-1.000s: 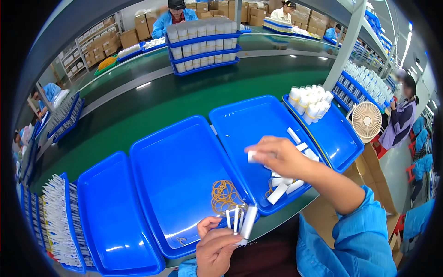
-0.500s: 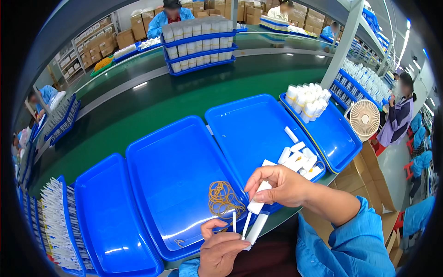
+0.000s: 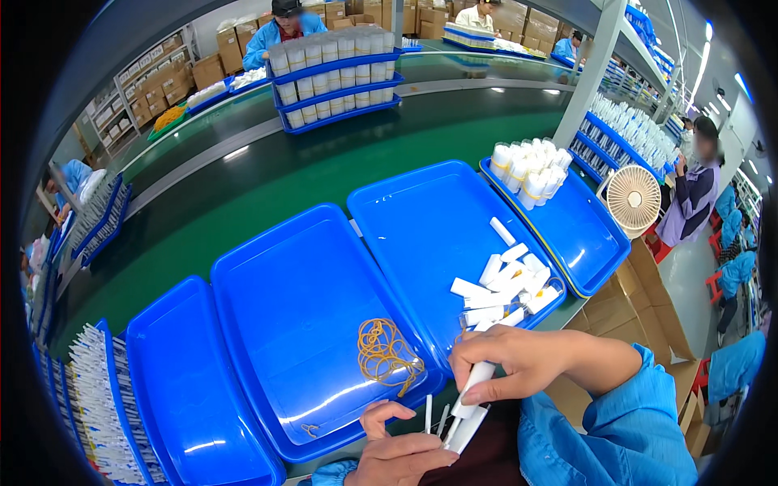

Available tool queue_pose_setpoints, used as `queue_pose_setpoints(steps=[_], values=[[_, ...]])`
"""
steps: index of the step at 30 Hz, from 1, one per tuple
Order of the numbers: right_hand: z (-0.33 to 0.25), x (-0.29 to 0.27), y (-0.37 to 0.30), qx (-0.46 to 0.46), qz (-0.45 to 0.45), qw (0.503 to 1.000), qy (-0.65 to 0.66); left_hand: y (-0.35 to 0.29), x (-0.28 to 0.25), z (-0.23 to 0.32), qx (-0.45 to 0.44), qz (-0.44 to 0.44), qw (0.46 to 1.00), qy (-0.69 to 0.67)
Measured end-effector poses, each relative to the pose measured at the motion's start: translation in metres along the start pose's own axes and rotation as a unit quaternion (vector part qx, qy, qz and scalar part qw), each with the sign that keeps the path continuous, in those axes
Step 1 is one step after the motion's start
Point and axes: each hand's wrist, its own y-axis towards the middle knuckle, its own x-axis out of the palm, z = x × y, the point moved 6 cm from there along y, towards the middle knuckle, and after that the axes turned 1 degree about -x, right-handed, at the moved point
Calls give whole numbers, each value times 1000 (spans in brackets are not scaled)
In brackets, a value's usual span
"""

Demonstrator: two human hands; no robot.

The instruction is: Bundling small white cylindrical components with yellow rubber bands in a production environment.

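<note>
My right hand (image 3: 523, 360) pinches a white flat-sided piece (image 3: 476, 384) between thumb and fingers, tilted over my left hand. Below it, my left hand (image 3: 399, 458) is closed around a second white piece (image 3: 465, 431) and thin white sticks (image 3: 429, 414) that point upward. The lower ends of these are hidden by the fingers. The two white pieces overlap or meet; whether one enters the other I cannot tell. A tangle of tan rubber bands (image 3: 387, 356) lies in a blue tray just beyond my left hand. Loose white pieces (image 3: 510, 279) are heaped beyond my right hand.
Blue trays (image 3: 275, 267) line the near side of a green conveyor belt (image 3: 267, 174). Banded white bundles (image 3: 531, 172) stand in the right tray, beside a beige fan (image 3: 634, 200). Stacked full trays (image 3: 336, 89) stand across the belt. An open carton (image 3: 648, 300) sits right; several people are around.
My right hand has moved down and slightly right with its white piece, closer to the one in my left hand. My left hand has shifted a little right and down. The view has tilted slightly.
</note>
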Motion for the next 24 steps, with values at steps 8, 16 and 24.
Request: queue_pose_setpoints(steps=[8,16,24], values=[[-7,16,-5,-97,36,994,-29,-5,5,-4,10,-14,998,61],[-2,30,-2,-71,57,996,5,4,-7,-5,-84,35,993,76],[62,-81,12,224,157,826,-494,1,-17,-11,-122,111,985,52]])
